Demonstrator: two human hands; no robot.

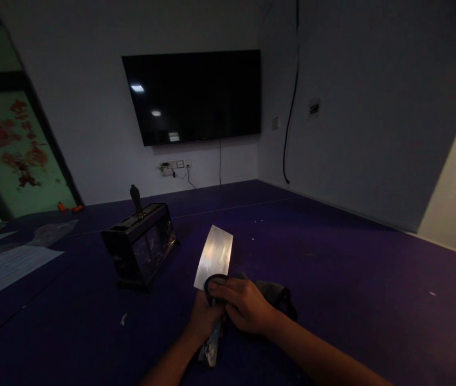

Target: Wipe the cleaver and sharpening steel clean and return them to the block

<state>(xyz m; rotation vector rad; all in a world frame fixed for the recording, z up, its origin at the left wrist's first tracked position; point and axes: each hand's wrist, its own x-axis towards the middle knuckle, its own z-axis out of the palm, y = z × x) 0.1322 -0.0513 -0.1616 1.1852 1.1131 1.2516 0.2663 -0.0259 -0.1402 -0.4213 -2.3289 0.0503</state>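
Observation:
A broad steel cleaver (214, 256) points away from me over the dark purple surface (332, 268), its blade flat and shiny. My left hand (202, 320) is closed around the cleaver's handle, which sticks out below the hand. My right hand (244, 304) lies across the heel of the blade, fingers pressed on a dark ring-shaped thing there. A dark grey cloth (278, 296) lies just behind my right hand. Whether the right hand grips the cloth is hidden.
A black knife block (139, 244) with a clear side stands to the left, one dark knife handle (135, 197) sticking up from it. White papers (8, 265) lie at the far left. A wall-mounted television (195, 96) hangs ahead.

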